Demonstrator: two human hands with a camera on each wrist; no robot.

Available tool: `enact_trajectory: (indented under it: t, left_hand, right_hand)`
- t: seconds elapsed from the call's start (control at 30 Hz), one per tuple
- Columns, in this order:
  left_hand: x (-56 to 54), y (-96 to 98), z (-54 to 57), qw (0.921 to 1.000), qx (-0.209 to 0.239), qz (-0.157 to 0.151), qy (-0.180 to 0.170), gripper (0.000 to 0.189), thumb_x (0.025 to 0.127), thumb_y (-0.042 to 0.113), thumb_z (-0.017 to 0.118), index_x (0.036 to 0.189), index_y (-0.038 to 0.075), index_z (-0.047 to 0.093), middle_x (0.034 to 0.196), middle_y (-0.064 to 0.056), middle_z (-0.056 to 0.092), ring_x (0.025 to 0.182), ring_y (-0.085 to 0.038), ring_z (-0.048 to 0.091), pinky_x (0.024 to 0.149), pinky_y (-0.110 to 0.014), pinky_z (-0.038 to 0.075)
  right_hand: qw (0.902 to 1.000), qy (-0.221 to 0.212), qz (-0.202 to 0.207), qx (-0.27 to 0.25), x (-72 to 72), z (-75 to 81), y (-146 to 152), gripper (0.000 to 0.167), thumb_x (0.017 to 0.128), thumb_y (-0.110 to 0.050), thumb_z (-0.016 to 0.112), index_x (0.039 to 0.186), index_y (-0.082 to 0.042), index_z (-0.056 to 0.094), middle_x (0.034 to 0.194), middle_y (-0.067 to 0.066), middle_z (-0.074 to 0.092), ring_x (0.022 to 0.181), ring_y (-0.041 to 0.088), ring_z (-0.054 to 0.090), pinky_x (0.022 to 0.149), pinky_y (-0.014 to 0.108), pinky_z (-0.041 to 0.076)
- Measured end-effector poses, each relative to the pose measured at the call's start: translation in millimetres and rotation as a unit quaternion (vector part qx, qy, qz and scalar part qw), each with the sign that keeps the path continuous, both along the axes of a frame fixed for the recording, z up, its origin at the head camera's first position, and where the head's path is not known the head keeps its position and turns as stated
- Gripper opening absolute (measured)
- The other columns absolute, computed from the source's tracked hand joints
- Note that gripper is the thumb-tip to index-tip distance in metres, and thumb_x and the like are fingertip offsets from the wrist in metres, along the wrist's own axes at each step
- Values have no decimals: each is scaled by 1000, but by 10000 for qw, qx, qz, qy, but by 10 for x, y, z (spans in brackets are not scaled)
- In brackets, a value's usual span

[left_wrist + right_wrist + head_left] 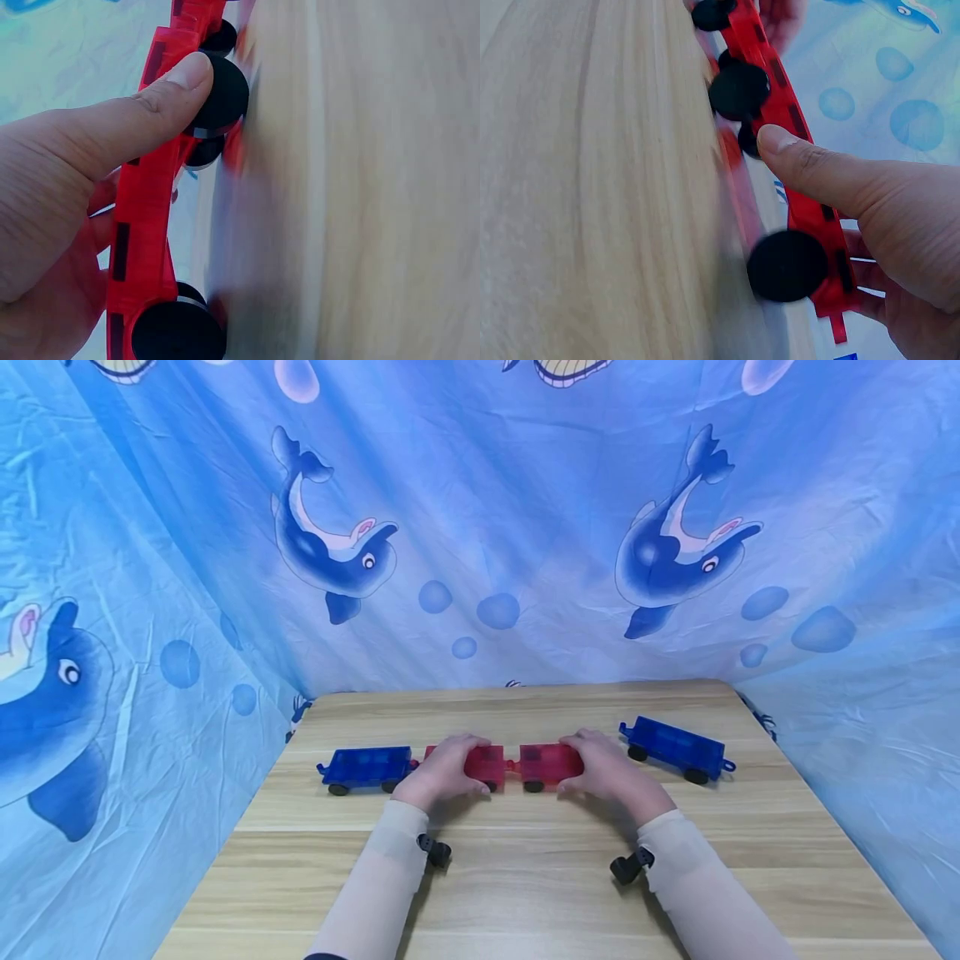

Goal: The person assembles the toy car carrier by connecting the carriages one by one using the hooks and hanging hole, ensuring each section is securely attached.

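Note:
Two translucent red toy wagons with black wheels meet end to end near the middle of the table. My left hand [446,770] grips the left red wagon [486,763], its thumb on the near side by a wheel [225,97]. The right red wagon [542,763] is held by my right hand [606,772], thumb along its near side and fingers behind it. Between the two wagons the red couplings [512,766] touch; whether they are hooked cannot be told. A blue wagon [369,767] stands at the left wagon's outer end, its joint partly hidden by my left hand.
Another blue wagon [675,747] stands apart at the right, set at an angle, with a hook at one end and a ring at the other. The wooden table [517,893] ends at a blue dolphin-print cloth [495,527] behind and at both sides.

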State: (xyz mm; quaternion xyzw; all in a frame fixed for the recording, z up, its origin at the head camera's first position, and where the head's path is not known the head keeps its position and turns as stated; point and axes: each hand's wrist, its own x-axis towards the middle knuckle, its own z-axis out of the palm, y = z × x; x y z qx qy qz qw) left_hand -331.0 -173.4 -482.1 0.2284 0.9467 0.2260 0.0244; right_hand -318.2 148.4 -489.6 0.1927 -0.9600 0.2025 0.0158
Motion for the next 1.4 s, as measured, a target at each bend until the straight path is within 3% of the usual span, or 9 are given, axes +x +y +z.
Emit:
enact_trajectory:
  t: [0.17,0.47,0.77,1.4]
  left_hand:
    - [-13,-97,33,10000,-1,68,-55,85,76,36,97,149,21,57,150,-3,54,138,-28,50,110,-46,48]
    - [-37,-235,41,9996,138,159,-178,85,72,34,99,146,21,60,144,-2,57,128,-26,55,101,-44,55]
    - [-67,-348,42,9993,225,234,-175,84,70,34,100,144,22,61,144,-2,58,129,-29,53,100,-49,54]
    - [-69,-425,59,9976,399,429,-362,85,68,30,102,143,24,62,141,-3,60,126,-29,54,98,-48,55]
  right_hand:
    - [9999,-2,6,155,-27,2,42,91,77,-52,92,151,-11,56,140,14,60,130,39,54,107,61,43]
    - [9999,-135,-8,70,-22,31,70,90,79,-50,91,150,-9,56,140,15,59,130,38,55,109,61,43]
    - [9998,-184,10,-7,-29,14,75,90,79,-49,91,152,-9,55,142,14,58,131,37,55,109,59,45]
    - [9992,-327,174,-128,-45,37,92,90,79,-44,93,152,-7,55,139,11,60,126,34,59,106,58,47]
